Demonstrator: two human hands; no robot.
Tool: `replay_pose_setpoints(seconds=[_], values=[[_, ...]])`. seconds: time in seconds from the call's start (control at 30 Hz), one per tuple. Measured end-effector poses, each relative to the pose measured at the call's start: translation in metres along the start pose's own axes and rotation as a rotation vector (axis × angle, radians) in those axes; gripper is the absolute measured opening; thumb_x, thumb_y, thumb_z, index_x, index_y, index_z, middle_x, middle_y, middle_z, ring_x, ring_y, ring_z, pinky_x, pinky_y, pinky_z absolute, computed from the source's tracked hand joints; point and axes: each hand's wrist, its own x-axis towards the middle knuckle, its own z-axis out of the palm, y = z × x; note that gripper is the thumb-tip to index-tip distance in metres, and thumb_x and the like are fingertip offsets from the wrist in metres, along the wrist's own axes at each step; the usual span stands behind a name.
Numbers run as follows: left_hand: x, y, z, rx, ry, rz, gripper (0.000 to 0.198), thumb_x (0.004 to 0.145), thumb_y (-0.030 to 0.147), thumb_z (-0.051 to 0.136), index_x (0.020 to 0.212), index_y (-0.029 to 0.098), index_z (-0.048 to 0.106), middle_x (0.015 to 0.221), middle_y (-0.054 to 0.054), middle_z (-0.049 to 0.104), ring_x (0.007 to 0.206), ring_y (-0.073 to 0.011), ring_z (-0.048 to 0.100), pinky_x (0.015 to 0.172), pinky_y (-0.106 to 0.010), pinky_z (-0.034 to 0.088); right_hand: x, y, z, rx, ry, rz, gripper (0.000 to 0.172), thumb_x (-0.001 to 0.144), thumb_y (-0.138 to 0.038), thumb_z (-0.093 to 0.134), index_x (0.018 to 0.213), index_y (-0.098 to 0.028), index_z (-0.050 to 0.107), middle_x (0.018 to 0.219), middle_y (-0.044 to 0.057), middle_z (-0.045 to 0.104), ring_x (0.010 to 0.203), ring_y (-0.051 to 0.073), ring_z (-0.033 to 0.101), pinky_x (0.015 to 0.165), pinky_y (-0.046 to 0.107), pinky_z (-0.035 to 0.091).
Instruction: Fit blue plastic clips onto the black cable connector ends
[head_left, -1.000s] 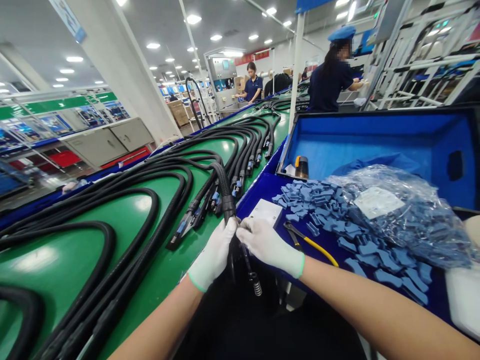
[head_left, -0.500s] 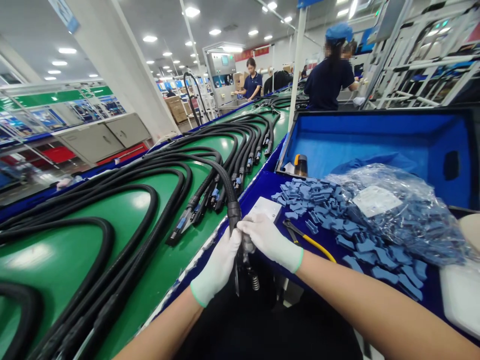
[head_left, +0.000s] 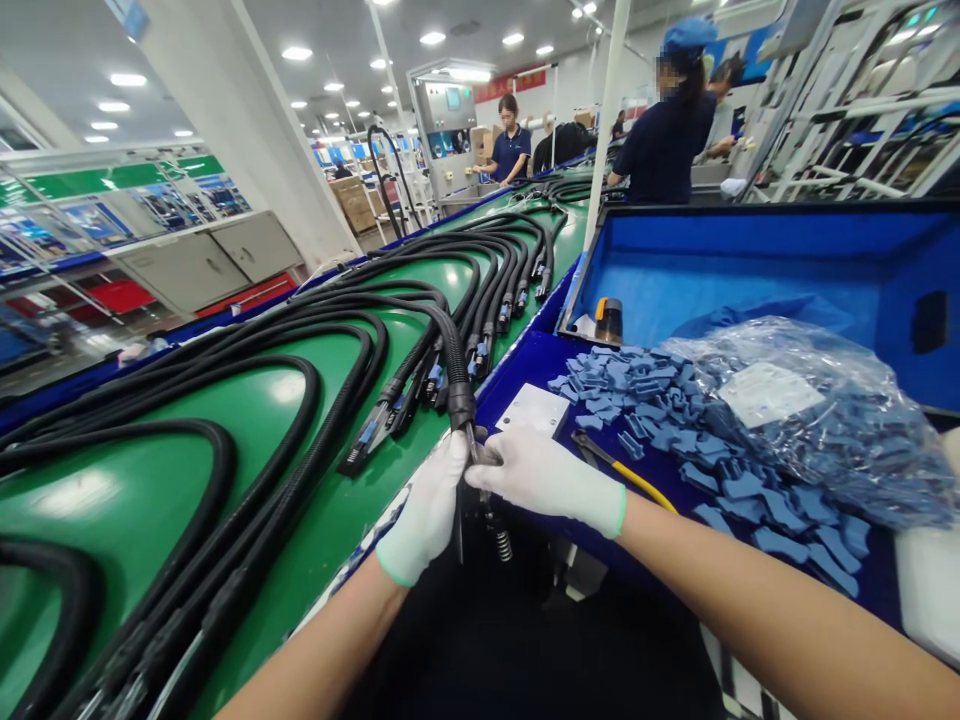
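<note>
Both my hands wear white gloves with green cuffs. My left hand and my right hand meet around the end of a black corrugated cable conduit, gripping it between them. Below my fingers hangs a thin dark end with a metal spring. The fingers hide the exact joint. To the left, several black cable harnesses lie looped on a green conveyor belt, their blue-and-black connectors close to my left hand. Near my right hand lie a white card and yellow-handled pliers.
Loose blue moulded pieces and a plastic bag of them lie on a blue-lined bench. Behind stands a blue-lined open case holding a small bottle. Two co-workers stand further along the line.
My head view has tilted, lifting the scene slightly. My right hand has shifted left and flattened across the cable end, while my left hand stays on it.
</note>
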Motion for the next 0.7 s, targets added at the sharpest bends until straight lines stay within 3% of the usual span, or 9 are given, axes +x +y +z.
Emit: replay_pose_setpoints(seconds=[0.2,0.43,0.7], values=[[0.005,-0.006,0.002,-0.08,-0.098,-0.114,0.05,0.095,0.064,0.055,0.106,0.016,0.067,0.084,-0.003,0.066,0.068,-0.0153,0.058,0.071,-0.03,0.052,-0.001,-0.003,-0.009,0.001,-0.089,0.04,0.034,0.092,-0.034,0.059,0.063,-0.017,0.063,0.058,0.001,0.061,0.052,0.013,0.053,0.054,0.028,0.035],[0.007,-0.006,0.007,-0.224,-0.047,-0.155,0.046,0.093,0.06,0.064,0.1,0.015,0.067,0.088,-0.005,0.067,0.071,-0.0138,0.059,0.066,-0.025,0.05,-0.001,0.0,-0.009,0.043,-0.076,0.011,0.032,0.093,-0.03,0.057,0.064,-0.017,0.059,0.061,0.0,0.062,0.054,0.011,0.054,0.054,0.026,0.037],[0.01,0.003,0.011,-0.454,-0.154,-0.337,0.051,0.094,0.062,0.061,0.098,0.012,0.067,0.072,-0.004,0.063,0.058,-0.0129,0.058,0.053,-0.023,0.05,-0.003,-0.003,-0.011,0.074,-0.075,-0.011,0.028,0.092,-0.029,0.057,0.066,-0.017,0.059,0.06,0.0,0.062,0.053,0.011,0.055,0.053,0.026,0.037]])
